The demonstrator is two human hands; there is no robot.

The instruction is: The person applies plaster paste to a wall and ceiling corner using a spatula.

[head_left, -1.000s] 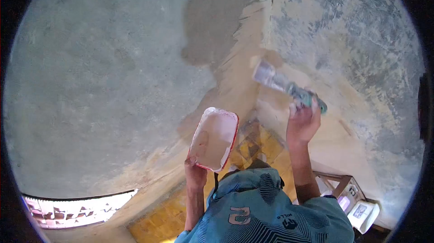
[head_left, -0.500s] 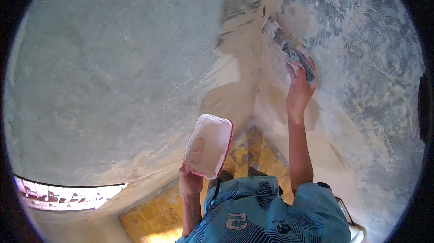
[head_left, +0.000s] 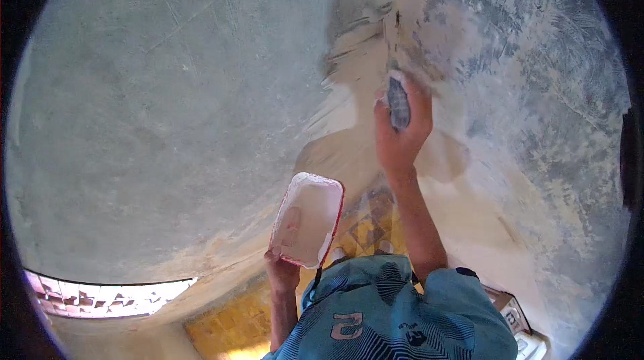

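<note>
My left hand (head_left: 282, 270) grips the near end of a white rectangular tub (head_left: 330, 209) with a red-edged rim. Pale filler coats its inside, with a reddish patch toward the left. My right hand (head_left: 409, 135) is wrapped round the dark grey handle of a putty knife (head_left: 398, 104), up at the wall corner. From here the blade is hidden beyond the handle and fingers. Smoothed beige filler (head_left: 349, 149) runs down the corner, with ragged streaks on its left side.
A grey plastered wall (head_left: 168, 125) stands left and a patchy grey-white wall (head_left: 537, 125) right. Yellow patterned floor tiles (head_left: 231, 323) show below. At lower left is a bright grille opening (head_left: 107, 298). A pale object (head_left: 530, 345) sits at lower right.
My right hand has moved left and slightly down with the putty knife, from the right wall into the corner, and the handle has turned more upright. The tub has barely shifted.
</note>
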